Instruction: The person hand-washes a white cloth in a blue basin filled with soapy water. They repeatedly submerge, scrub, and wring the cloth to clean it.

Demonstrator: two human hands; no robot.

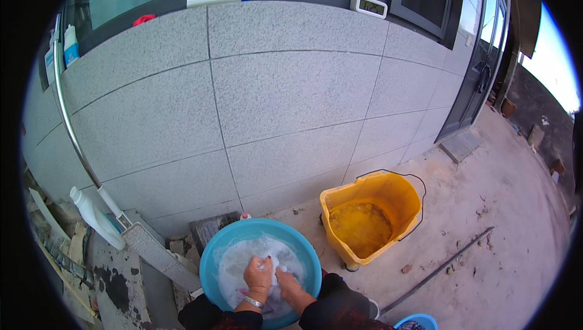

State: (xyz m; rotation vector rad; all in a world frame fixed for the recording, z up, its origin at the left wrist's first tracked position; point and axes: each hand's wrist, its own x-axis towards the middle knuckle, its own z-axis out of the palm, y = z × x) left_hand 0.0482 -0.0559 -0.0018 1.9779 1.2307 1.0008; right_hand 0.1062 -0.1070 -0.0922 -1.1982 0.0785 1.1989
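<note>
A round turquoise plastic basin (210, 257) of foamy water stands before me. Over its middle, my left hand (257, 275), with a silver bracelet at the wrist, is clenched on a whitish foam-covered cloth (274, 280). My right hand (288, 284) presses against it from the other side, fingers curled on the same cloth; suds hide its shape and part of my fingertips. White lather (237, 257) covers much of the water. Beneath my wrists, bits of pinkish fabric (243, 291) show through the suds.
A yellow mop bucket (339, 243) with murky water stands right of the basin. Farther right, a dark rod (437, 266) lies on the concrete. A smaller blue basin (426, 318) holds dark cloth. At left are a flat mop (155, 255) and a white bottle (95, 218). A tiled wall (291, 93) rises ahead.
</note>
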